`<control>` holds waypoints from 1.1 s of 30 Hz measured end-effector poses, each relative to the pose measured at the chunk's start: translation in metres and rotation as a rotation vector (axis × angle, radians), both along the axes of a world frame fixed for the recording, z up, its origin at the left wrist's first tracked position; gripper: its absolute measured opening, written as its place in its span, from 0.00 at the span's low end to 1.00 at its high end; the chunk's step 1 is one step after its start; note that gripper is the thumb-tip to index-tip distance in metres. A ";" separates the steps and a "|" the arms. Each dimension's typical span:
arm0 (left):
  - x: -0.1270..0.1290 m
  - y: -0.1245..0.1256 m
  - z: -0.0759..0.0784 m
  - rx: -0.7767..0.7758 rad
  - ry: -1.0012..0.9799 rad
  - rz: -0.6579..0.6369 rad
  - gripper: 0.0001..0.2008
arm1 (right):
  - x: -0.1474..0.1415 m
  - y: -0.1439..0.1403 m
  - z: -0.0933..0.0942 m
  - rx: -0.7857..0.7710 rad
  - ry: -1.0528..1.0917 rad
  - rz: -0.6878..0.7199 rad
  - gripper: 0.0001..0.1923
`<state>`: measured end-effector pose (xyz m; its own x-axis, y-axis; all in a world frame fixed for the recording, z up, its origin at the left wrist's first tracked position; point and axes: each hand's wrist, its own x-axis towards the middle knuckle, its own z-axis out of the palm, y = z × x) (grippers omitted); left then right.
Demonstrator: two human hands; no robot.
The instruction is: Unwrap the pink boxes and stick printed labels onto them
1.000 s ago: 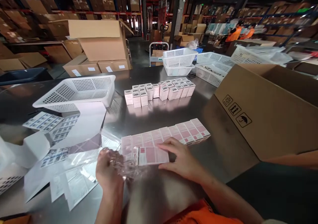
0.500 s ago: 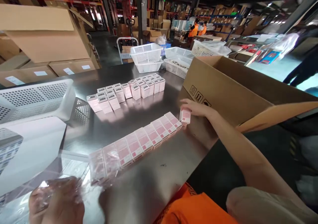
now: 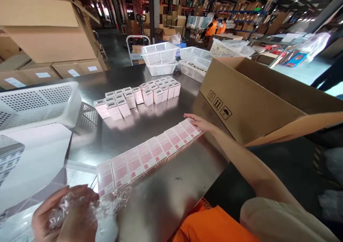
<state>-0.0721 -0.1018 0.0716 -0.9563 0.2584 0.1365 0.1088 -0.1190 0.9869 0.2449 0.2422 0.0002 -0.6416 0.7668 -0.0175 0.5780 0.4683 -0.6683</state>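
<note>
Several pink-and-white cartons (image 3: 146, 156) lie side by side in a slanting row on the metal table. At the row's right end my right hand (image 3: 199, 122) rests on the end cartons, fingers stretched across their tops, partly covering them. Crumpled clear plastic film (image 3: 107, 206) is bunched in my left hand (image 3: 66, 213), whose fingers are closed around it. That hand is at the lower left, beside the row's near end, and the film touches the first cartons there. More small cartons (image 3: 124, 104) stand upright in a cluster farther back.
A large open cardboard box (image 3: 241, 106) stands on the right. White baskets (image 3: 40, 104) stand at the left, with others (image 3: 160, 58) at the back. A tall carton (image 3: 50, 42) is at the back left. Two people in orange vests (image 3: 211, 28) are far off.
My right hand has moved left, bringing a carton against the row's right end, and its fingers have straightened. My left hand has shifted slightly rightward and up; the film has drawn back from the first cartons.
</note>
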 end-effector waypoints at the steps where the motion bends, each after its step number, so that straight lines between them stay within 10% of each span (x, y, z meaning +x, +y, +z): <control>1: -0.001 0.001 0.001 0.043 -0.074 0.028 0.20 | -0.002 -0.003 0.000 0.007 0.003 -0.003 0.28; 7: -0.014 -0.001 -0.017 0.198 -0.186 -0.108 0.14 | -0.021 0.003 0.032 0.207 -0.043 -0.043 0.29; 15: -0.011 0.000 -0.024 0.306 -0.142 -0.389 0.12 | -0.167 0.059 0.078 0.508 -0.096 0.001 0.31; 20: -0.009 0.004 -0.029 0.234 -0.271 -0.464 0.18 | -0.199 0.057 0.090 0.614 -0.028 -0.036 0.19; 26: 0.002 0.008 -0.029 -0.064 -0.346 -0.734 0.23 | -0.182 -0.052 0.085 0.755 0.146 0.075 0.13; 29: 0.015 0.010 -0.031 0.005 -0.328 -0.868 0.36 | -0.179 -0.142 0.072 0.856 0.332 0.386 0.11; 33: 0.018 0.011 -0.030 0.150 -0.257 -0.716 0.32 | -0.173 -0.218 0.070 0.823 0.558 0.693 0.24</control>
<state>-0.0542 -0.0904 0.0415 -0.5699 0.8216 0.0156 -0.2749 -0.2084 0.9386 0.0721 0.0243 0.0700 -0.6844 -0.0903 0.7235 -0.2357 0.9664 -0.1024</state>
